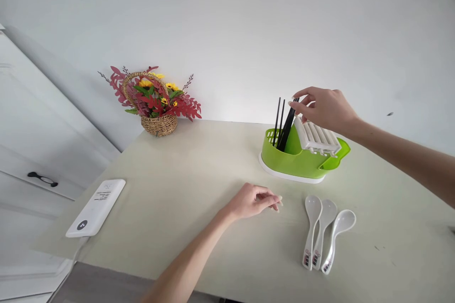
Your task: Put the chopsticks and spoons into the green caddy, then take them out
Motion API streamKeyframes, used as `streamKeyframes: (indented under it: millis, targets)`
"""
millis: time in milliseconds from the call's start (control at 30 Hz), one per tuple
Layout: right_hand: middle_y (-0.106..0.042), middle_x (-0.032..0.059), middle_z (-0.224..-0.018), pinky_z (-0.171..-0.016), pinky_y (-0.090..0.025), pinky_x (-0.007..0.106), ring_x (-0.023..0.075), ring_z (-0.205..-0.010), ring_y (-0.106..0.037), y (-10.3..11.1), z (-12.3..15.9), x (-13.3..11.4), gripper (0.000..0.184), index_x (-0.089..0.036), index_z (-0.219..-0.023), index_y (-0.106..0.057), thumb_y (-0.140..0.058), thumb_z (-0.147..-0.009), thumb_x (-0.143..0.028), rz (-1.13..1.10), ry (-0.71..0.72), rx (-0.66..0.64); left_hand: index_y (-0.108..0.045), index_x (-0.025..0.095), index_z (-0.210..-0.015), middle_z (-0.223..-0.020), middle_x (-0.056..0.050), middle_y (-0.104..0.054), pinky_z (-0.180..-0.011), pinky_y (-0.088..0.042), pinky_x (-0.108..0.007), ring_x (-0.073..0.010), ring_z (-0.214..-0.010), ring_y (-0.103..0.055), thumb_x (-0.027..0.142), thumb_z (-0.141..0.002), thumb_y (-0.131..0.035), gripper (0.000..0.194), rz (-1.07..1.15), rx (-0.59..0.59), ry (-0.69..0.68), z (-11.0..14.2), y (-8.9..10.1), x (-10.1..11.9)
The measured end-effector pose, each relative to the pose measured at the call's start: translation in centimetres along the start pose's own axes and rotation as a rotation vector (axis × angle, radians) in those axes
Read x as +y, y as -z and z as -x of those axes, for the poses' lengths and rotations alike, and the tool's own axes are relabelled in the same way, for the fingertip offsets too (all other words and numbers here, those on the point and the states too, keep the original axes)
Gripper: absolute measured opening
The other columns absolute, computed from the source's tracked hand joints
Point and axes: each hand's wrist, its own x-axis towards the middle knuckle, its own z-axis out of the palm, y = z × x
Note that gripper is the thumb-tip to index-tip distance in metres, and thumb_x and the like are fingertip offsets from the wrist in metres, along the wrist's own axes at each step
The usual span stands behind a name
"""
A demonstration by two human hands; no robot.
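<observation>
At the right, my right hand [320, 106] pinches the upper ends of a bundle of black chopsticks [286, 133]. The bundle's lower ends are inside the green utensil holder [295, 161], behind its wall. Two more black chopsticks [276, 120] stand apart from it at the holder's left end. A white ribbed rack [318, 137] tops the holder, just below my right hand. Nearer to me, my left hand [254, 200] rests on the table with its fingers curled in and nothing seen in them. Right of it lie three white spoons [313, 213], handles towards me.
A wicker basket [159, 125] of red leaves and yellow flowers stands at the back left by the wall. On the table's left side lies a white power bank [97, 208] with a cable. White cabinet doors [35, 142] are beyond the left edge.
</observation>
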Motion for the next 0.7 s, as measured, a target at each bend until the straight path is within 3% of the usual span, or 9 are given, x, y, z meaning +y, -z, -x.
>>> streamKeyframes:
  millis: [200, 333, 400, 500, 567, 700]
  targets:
    - [-0.075, -0.001, -0.072, -0.06, -0.051, 0.032, 0.017, -0.053, -0.068, 1.5, 5.8, -1.0, 0.023, -0.026, -0.102, -0.071, -0.06, -0.096, -0.045, 0.012, 0.177, 0.031, -0.082, 0.015, -0.1, -0.094, -0.01, -0.083, -0.069, -0.05, -0.023, -0.0203, -0.088, -0.076, 0.066, -0.098, -0.059, 0.055, -0.039, 0.011, 0.011, 0.0, 0.0, 0.3]
    - [-0.071, -0.0024, -0.065, -0.052, -0.045, 0.03, 0.0156, -0.048, -0.062, 1.7, 11.2, 0.1, 0.028, -0.028, -0.099, -0.073, -0.05, -0.102, -0.046, 0.076, 0.374, 0.035, -0.081, 0.015, -0.1, -0.093, -0.01, -0.082, -0.064, -0.047, -0.021, -0.0204, -0.089, -0.077, 0.064, -0.099, -0.058, 0.054, -0.046, 0.012, -0.002, -0.1, 0.0, 0.3]
    - [-0.07, -0.0034, -0.063, -0.049, -0.042, 0.029, 0.0134, -0.042, -0.055, 1.9, 13.9, 1.2, 0.029, -0.029, -0.098, -0.073, -0.051, -0.102, -0.046, 0.093, 0.383, 0.06, -0.081, 0.014, -0.1, -0.092, -0.01, -0.082, -0.065, -0.048, -0.022, -0.0207, -0.089, -0.077, 0.063, -0.099, -0.058, 0.054, -0.04, 0.016, -0.014, -0.1, -0.1, 0.2]
    - [-0.072, -0.0028, -0.067, -0.05, -0.045, 0.028, 0.0123, -0.041, -0.057, 2.4, 17.6, 3.2, 0.028, -0.029, -0.094, -0.073, -0.056, -0.099, -0.05, 0.066, 0.213, 0.126, -0.081, 0.014, -0.1, -0.09, -0.01, -0.081, -0.067, -0.048, -0.022, -0.0206, -0.089, -0.077, 0.061, -0.099, -0.058, 0.053, -0.048, 0.032, -0.013, -0.1, -0.3, 0.2]
    - [-0.072, -0.0028, -0.07, -0.052, -0.049, 0.029, 0.0139, -0.044, -0.06, 2.5, 19.8, 4.5, 0.03, -0.031, -0.09, -0.072, -0.057, -0.096, -0.057, 0.043, -0.005, 0.13, -0.081, 0.014, -0.099, -0.088, -0.009, -0.081, -0.066, -0.048, -0.022, -0.0191, -0.085, -0.075, 0.06, -0.1, -0.057, 0.052, -0.078, 0.039, -0.011, -0.1, -0.5, 0.3]
    - [-0.072, 0.002, -0.071, -0.057, -0.055, 0.043, 0.0259, -0.054, -0.066, 1.7, 23.8, 7.3, 0.036, -0.04, -0.082, -0.067, -0.052, -0.091, -0.071, -0.029, -0.346, 0.079, -0.081, 0.016, -0.095, -0.083, -0.006, -0.079, -0.059, -0.043, -0.022, -0.0141, -0.069, -0.067, 0.06, -0.102, -0.053, 0.052, -0.161, 0.066, -0.019, -0.2, -0.9, 0.5]
